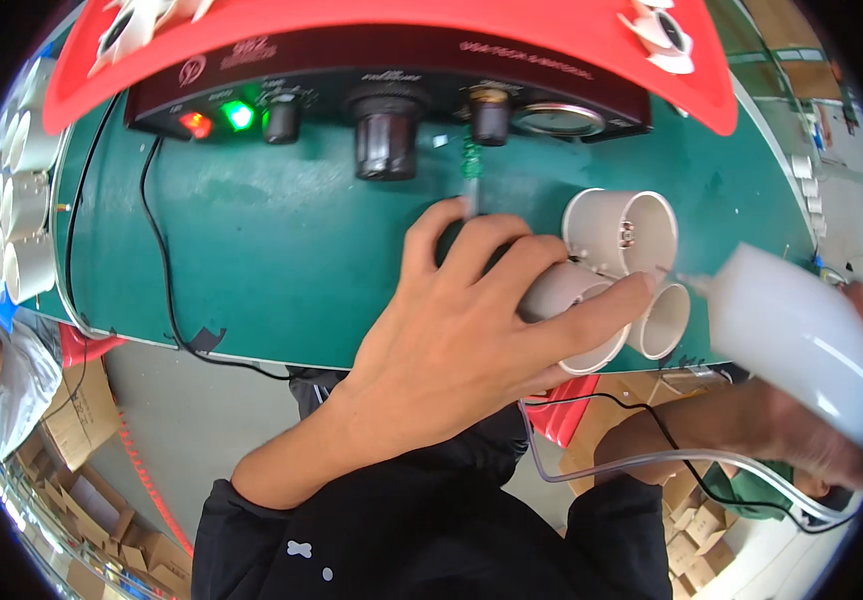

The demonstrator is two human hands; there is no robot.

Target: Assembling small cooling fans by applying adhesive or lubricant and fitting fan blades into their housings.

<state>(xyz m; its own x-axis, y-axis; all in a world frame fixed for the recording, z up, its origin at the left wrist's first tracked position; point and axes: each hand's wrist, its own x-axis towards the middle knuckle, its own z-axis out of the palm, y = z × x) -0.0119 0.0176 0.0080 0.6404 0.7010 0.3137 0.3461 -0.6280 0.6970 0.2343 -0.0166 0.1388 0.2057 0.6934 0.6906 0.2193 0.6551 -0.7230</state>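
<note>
White plastic cup, light and thin-walled by the look, likely crushable, best gripped round its barrel; left hand wraps it at centre; right hand clasps squeeze bottle at three o'clock.

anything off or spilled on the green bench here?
Nothing stands out. No spill shows on the green bench. The left hand grips a white cup; the right hand holds a white squeeze bottle, blurred.

brown cardboard boxes | floor, lower left | more boxes | lower right
</note>
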